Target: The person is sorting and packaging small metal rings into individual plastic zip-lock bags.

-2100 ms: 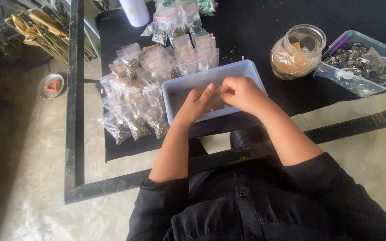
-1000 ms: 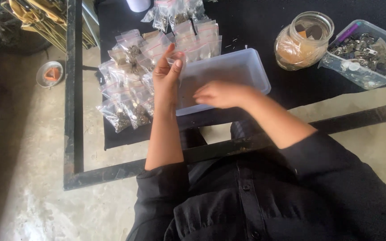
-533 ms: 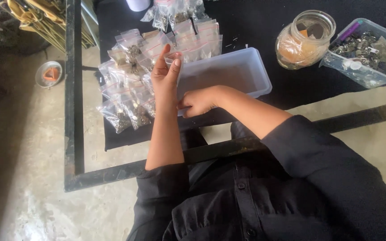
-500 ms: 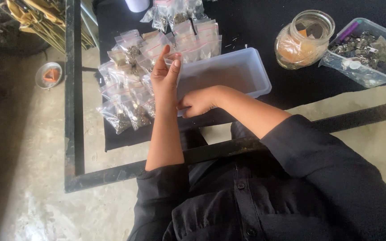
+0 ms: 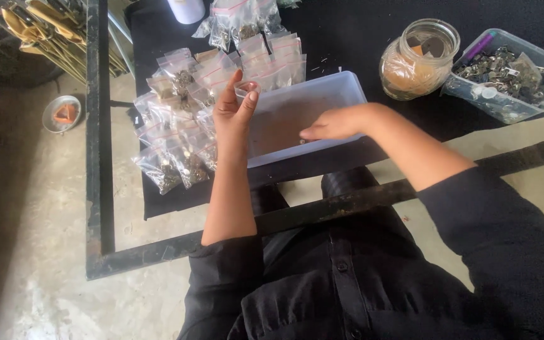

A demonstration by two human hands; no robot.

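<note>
left hand [image 5: 234, 110] raised upright, right hand [image 5: 334, 124] reaching into tray [image 5: 332, 91].

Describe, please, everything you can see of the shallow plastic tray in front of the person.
The shallow plastic tray is rectangular, translucent white with rounded corners and a raised rim, and looks like thin moulded plastic. It lies flat on the black cloth, with a row of small clear bags beside its far rim. Its floor looks brownish and nearly bare, with a few tiny pieces near the middle. The right hand reaches into it, fingertips low over the floor; the left hand is raised at its left end.
</note>
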